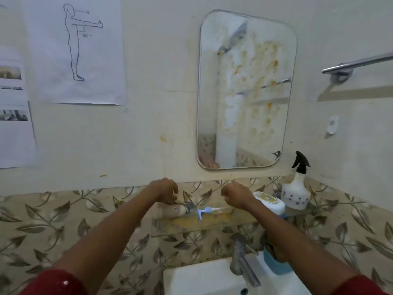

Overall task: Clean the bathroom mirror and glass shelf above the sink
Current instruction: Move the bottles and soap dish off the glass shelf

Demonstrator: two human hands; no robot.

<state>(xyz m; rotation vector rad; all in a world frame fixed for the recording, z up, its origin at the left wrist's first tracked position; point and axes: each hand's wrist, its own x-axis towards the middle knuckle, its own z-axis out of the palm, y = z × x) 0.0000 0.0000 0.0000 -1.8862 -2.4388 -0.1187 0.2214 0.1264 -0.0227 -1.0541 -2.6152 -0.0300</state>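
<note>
The wall mirror (pixel 246 90) is smeared with orange and white stains. Below it the glass shelf (pixel 191 226) carries a yellowish film. My left hand (pixel 164 191) hovers over the shelf's left end, its fingers curled down to a beige bottle (pixel 173 210) lying there; a grip is not discernible. My right hand (pixel 236 195) is held in a fist above the shelf's middle and holds nothing. A white spray bottle (pixel 295 188) with a black trigger stands at the shelf's right end.
On the shelf lie a blue-and-white razor-like tool (pixel 205 211) and a white jar (pixel 270 202). A chrome tap (pixel 241 260) rises from the white sink (pixel 202 279), a blue cloth (pixel 274 265) beside it. A towel rail (pixel 357 62) juts out at right; papers (pixel 72 50) hang at left.
</note>
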